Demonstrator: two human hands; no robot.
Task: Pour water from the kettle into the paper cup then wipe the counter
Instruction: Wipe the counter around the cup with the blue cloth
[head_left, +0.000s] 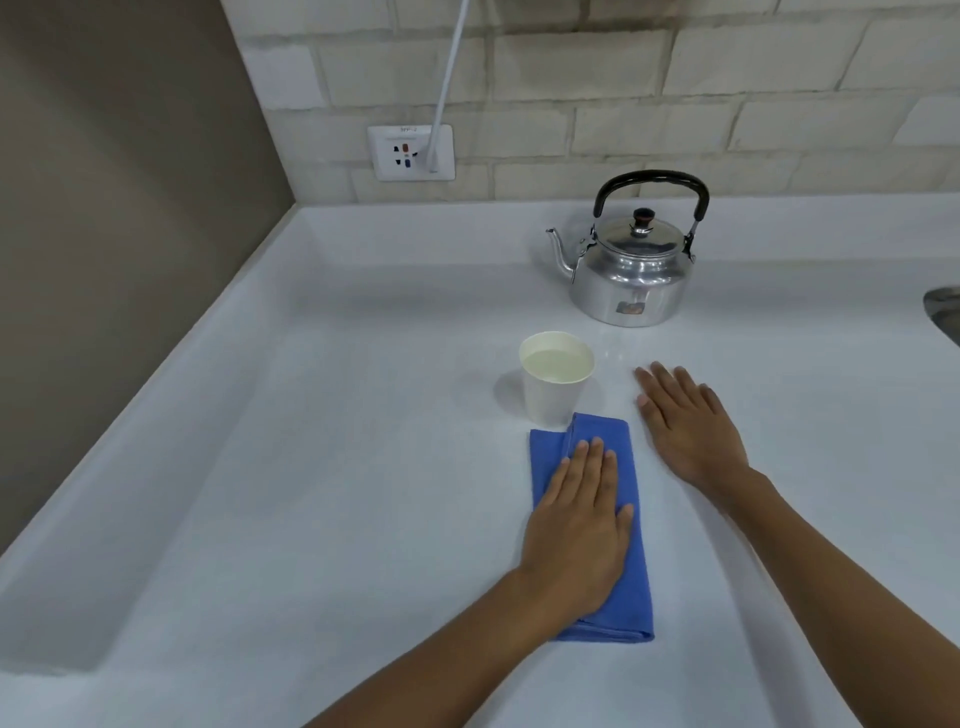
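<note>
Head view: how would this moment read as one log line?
paper cup: filled | kettle: upright | left hand: flat on blue cloth | right hand: flat on counter

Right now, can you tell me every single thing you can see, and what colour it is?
kettle: one, shiny silver with a black handle, standing upright at the back of the counter.
paper cup: one, white, water inside, in front of the kettle.
cloth: one, blue, folded, flat on the counter just in front of the cup.
counter: one, white.
wall socket: one, white, on the brick wall, with a white cable plugged in.
sink edge: one, metal, far right.
left hand: one, flat on the cloth.
right hand: one, flat on the bare counter beside the cup.
</note>
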